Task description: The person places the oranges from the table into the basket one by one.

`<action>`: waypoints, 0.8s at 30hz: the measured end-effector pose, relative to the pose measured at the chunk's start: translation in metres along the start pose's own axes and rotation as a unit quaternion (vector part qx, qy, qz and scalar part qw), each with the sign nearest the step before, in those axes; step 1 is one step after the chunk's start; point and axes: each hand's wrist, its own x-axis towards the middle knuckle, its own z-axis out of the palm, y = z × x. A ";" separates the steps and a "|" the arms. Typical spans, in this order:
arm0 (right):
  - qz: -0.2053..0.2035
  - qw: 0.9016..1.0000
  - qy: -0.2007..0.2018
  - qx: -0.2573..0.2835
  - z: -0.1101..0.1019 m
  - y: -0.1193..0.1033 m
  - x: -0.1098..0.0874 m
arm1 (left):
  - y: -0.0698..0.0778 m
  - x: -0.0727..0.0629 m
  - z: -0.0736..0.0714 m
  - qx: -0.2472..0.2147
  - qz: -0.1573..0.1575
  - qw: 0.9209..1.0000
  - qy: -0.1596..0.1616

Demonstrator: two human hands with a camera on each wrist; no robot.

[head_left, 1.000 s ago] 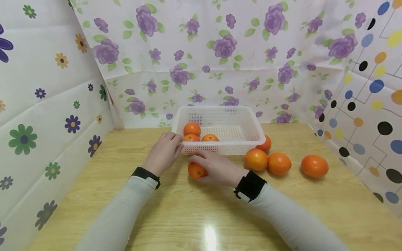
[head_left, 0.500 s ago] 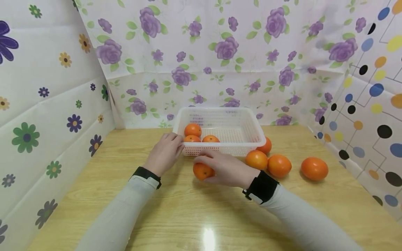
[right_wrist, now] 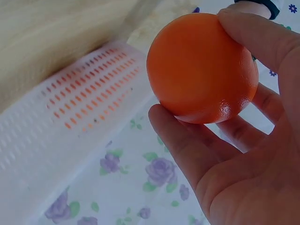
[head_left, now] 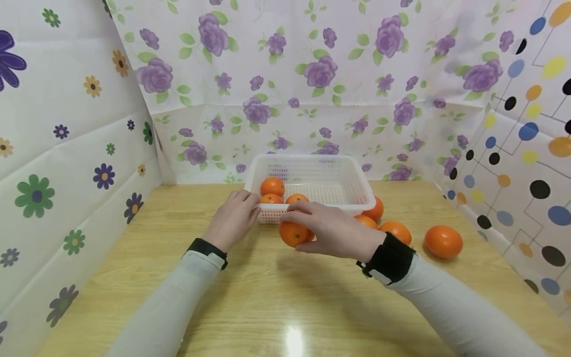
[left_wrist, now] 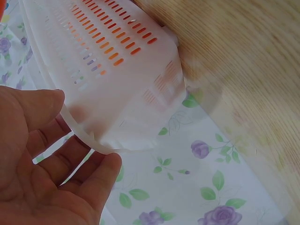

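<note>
A white plastic basket [head_left: 312,171] stands against the back of the table, with three oranges [head_left: 272,186] in its left part. My left hand [head_left: 232,218] grips the basket's rim at the front left corner. In the left wrist view, the thumb and fingers pinch that rim [left_wrist: 77,129]. My right hand [head_left: 336,230] holds another orange [head_left: 293,234] just in front of the basket, raised off the table. The right wrist view shows this orange [right_wrist: 201,68] between thumb and fingertips, with the slotted basket wall [right_wrist: 89,93] beyond it.
Several loose oranges [head_left: 396,232] lie right of the basket's front corner, partly hidden by my right hand. One orange [head_left: 443,242] sits apart farther right. Flowered cloth [head_left: 276,74] hangs behind the wooden table [head_left: 241,307], and patterned cloths stand at both sides.
My right hand has raised the orange from the table and shifted it slightly right. The left hand stays on the basket rim. The basket and the other oranges have kept their places.
</note>
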 end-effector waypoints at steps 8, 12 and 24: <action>0.007 1.000 0.004 -0.001 -0.019 0.012 -0.001 | -0.001 0.001 0.002 -0.002 -0.001 1.000 0.005; 0.009 1.000 0.016 -0.009 -0.026 0.021 0.002 | -0.001 0.001 0.003 -0.004 0.001 1.000 0.009; 0.036 0.999 0.009 -0.014 -0.042 0.030 0.010 | 0.000 -0.001 0.004 -0.009 0.015 1.000 0.025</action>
